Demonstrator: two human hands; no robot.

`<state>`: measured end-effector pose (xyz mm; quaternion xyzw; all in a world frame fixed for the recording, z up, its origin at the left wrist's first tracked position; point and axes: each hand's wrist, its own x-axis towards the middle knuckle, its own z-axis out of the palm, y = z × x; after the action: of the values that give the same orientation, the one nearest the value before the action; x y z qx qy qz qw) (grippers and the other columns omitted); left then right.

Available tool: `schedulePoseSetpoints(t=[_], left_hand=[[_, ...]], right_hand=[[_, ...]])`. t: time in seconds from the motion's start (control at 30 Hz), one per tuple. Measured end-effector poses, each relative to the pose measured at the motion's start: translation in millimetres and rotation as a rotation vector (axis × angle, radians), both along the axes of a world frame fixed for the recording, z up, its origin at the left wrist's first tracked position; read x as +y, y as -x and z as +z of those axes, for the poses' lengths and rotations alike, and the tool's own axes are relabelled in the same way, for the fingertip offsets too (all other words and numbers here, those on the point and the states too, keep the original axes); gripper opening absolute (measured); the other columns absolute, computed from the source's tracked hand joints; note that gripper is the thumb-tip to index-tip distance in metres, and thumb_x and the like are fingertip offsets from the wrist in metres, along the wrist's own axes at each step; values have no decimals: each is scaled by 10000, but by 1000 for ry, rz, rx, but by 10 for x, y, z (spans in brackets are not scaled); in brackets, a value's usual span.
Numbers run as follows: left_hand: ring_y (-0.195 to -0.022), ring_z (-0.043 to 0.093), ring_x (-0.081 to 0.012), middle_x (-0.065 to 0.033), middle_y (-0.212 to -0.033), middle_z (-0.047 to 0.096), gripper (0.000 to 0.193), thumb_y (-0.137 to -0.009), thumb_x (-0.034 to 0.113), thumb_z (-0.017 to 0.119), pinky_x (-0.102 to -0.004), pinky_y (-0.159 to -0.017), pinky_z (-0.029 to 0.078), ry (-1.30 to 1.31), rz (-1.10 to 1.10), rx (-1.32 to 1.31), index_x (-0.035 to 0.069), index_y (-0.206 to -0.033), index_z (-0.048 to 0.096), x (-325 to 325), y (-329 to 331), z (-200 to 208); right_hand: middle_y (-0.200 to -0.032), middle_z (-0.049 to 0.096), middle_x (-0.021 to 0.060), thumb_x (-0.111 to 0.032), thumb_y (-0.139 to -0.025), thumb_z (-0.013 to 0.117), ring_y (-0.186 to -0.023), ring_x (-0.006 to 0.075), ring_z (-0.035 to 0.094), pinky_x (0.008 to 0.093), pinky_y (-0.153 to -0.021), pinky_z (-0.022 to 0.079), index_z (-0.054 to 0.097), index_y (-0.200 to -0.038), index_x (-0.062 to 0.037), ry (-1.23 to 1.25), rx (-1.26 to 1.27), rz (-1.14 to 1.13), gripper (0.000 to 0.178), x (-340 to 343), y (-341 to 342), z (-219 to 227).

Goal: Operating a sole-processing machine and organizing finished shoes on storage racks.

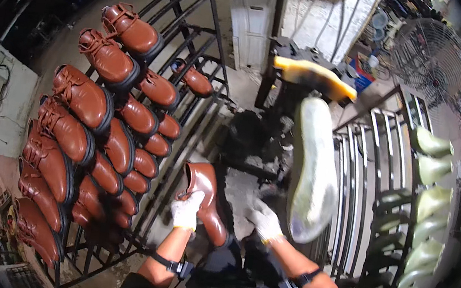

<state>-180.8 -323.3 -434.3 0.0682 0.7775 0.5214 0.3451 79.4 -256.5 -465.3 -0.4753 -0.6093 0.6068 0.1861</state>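
Observation:
My left hand [186, 210], in a white glove, grips a glossy brown leather shoe [201, 178] by its upper. The shoe is tilted, its lower end over my dark trouser leg. To its right, my gloved right hand [265, 219] has its fingers stretched forward, slightly smeared, with nothing visible in them. A pale greenish-white shoe last [314, 171], also blurred, looms large just right of that hand, apart from it. What bears the last I cannot tell.
Brown lace-up shoes [82, 97] fill a black metal rack [213, 24] on the left. Pale lasts [431, 206] line another rack [353, 199] on the right. Ahead stands a dark machine with a yellow-orange bar [315, 75]. A large fan [434, 57] is at far right.

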Motion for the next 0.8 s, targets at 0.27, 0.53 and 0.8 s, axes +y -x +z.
schedulePoseSetpoints(t=[0.27,0.53,0.8], left_hand=[[-906,702,-317,-122,-961,754,408,-813,325,762,-439,-839,544,-23,185,282,-5,-1043,690,2220,2055,-1484],[-1430,431,-368,-160,-1551,498,591,-958,366,665,-493,-1240,232,-9,-314,568,64,-1455,562,3447,2456,-1659],[-1373,479,-340,-156,-1489,543,545,-973,313,667,-471,-1198,315,-164,-25,527,30,-1425,561,2443,3035,-1816]], right_hand=[[-1175,730,188,-250,-931,667,-1164,333,664,402,-972,558,752,-1147,-89,141,-428,-184,283,-451,-1178,-588],[-1008,732,121,-96,-865,794,-821,239,717,382,-735,606,601,-1311,3,974,-285,-887,496,-287,-1289,-513],[-1065,739,166,-66,-898,748,-875,231,725,356,-796,604,462,-1453,63,861,-144,-657,637,190,-986,-176]])
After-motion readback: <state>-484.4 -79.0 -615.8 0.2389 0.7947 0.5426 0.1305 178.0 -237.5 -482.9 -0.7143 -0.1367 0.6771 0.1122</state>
